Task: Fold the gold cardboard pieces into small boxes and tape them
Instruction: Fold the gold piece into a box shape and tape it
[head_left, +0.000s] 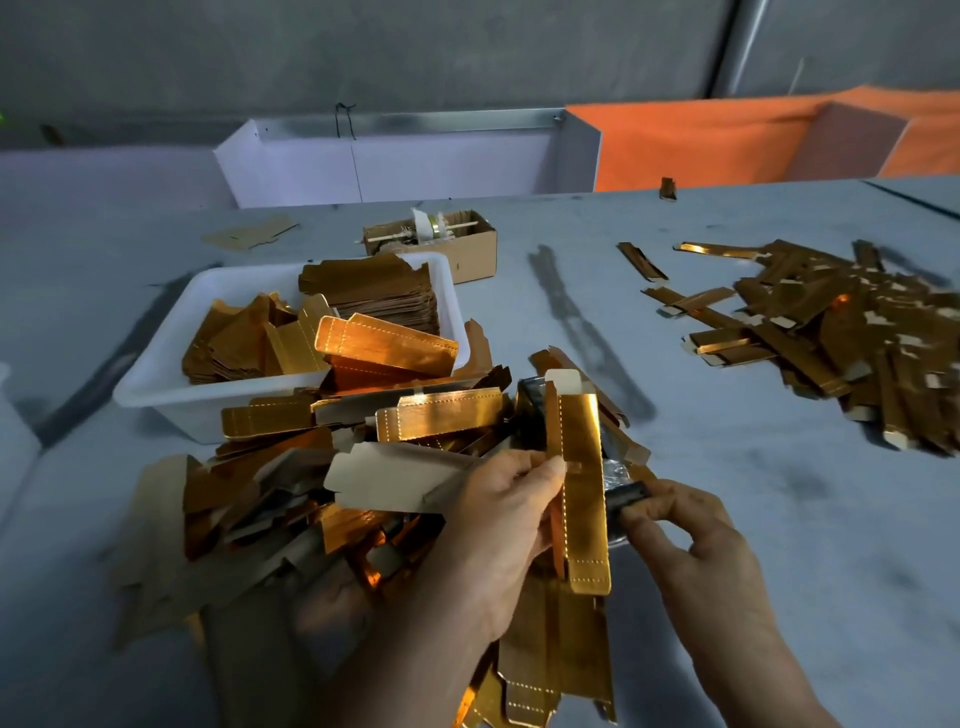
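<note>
My left hand (498, 525) grips a long gold cardboard piece (584, 493) folded into a narrow box shape, held upright over the table with its white end flap at the top. My right hand (691, 540) pinches a small dark object (626, 493) right beside the box's right edge; clear tape seems to run from it behind the box, but that is blurred. A loose heap of flat gold cardboard pieces (311, 467) lies to the left of and under my left hand.
A white tray (156, 374) with more gold pieces stands behind the heap. A small brown carton (467, 249) holding tape rolls sits beyond it. Several folded gold boxes (831, 332) are piled at the right on the grey table (779, 519).
</note>
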